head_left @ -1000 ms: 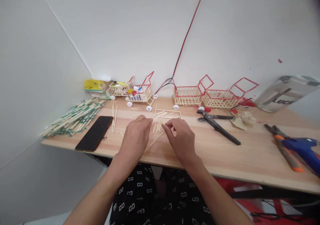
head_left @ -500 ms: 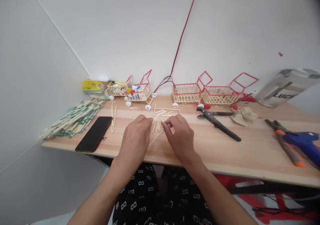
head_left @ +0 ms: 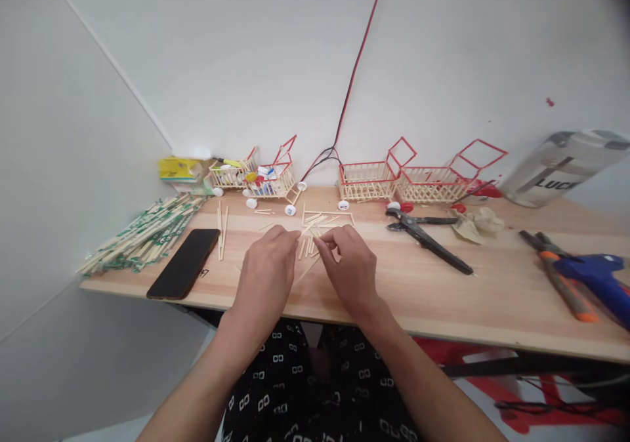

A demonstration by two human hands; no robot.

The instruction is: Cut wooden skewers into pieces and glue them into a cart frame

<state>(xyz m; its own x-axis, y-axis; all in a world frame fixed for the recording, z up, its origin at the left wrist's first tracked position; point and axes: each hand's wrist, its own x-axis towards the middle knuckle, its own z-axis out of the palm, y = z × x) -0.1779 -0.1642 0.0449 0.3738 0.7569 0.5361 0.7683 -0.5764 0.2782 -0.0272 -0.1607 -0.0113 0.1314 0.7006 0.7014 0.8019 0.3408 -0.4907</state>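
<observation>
My left hand (head_left: 266, 271) and my right hand (head_left: 348, 268) rest side by side on the wooden table (head_left: 492, 298), knuckles up. Both have their fingertips pinched together over a scatter of short wooden sticks (head_left: 310, 245). Each hand seems to pinch a thin stick. A small rectangular stick frame (head_left: 329, 216) lies just beyond the fingers. One longer stick (head_left: 305, 273) lies between the two hands.
A black phone (head_left: 184, 263) and a pile of wrapped chopsticks (head_left: 142, 233) lie at the left. Stick carts (head_left: 268, 180) and red-edged baskets (head_left: 428, 183) line the wall. Black pliers (head_left: 428, 235), a blue glue gun (head_left: 595, 275) and a metal can (head_left: 561, 166) are on the right.
Both hands have stayed almost still over the sticks; my right fingers have curled slightly closer. The view has tilted up a little.
</observation>
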